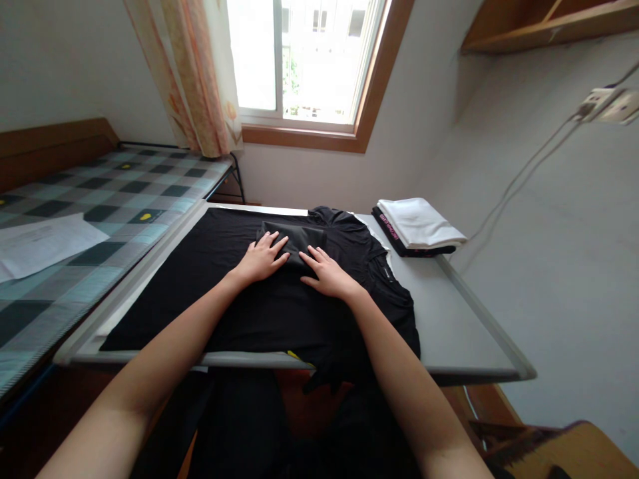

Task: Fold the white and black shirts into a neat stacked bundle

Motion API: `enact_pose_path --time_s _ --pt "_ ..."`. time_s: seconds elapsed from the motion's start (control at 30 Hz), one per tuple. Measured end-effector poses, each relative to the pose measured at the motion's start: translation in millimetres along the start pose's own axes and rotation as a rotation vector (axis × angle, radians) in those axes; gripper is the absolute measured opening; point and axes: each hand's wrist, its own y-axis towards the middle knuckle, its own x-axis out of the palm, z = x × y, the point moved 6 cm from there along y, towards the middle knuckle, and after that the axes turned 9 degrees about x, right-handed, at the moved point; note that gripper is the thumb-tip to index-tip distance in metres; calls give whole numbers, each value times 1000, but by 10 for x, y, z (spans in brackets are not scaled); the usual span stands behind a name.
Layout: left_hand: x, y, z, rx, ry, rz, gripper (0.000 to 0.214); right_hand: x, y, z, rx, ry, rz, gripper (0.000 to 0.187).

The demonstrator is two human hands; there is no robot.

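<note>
A black T-shirt (249, 299) lies spread over a grey table (449, 319), its lower edge hanging off the near side. One sleeve (299, 234) is folded inward onto the shirt's body. My left hand (262, 258) lies flat on the shirt with its fingers stretched out onto the folded sleeve. My right hand (327, 273) lies flat beside it, fingers spread and pointing up-left onto the same fold. Neither hand grips anything.
A stack of folded clothes (419, 226), white on top of black, sits at the table's far right corner. A bed with a checked cover (114, 199) and a sheet of paper (40, 243) stands at the left. A window, a curtain and wall cables are behind.
</note>
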Motion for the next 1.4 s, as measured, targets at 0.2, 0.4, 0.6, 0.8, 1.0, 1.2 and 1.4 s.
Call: enact_pose_path --time_s 0.2,0.4,0.6,0.8,1.0,1.2,1.4 --pt "-1 1 1 4 -7 0 60 2 3 -2 -2 -12 -12 72" --pt "5 0 -5 3 -4 6 60 -1 2 -3 -6 2 -6 71" --pt "9 1 -8 -5 -8 0 59 -1 0 1 -6 15 -11 72" --pt "10 8 -7 4 -8 1 60 -3 -1 -3 -3 -9 -10 72" --pt "4 4 1 3 -6 -2 60 -7 -3 -4 3 6 -19 72" --pt "0 5 0 -8 -16 -11 59 -5 -7 -12 -4 7 -15 72" --pt "7 7 -6 -7 -8 -6 59 -26 -24 -40 5 -28 -35 74"
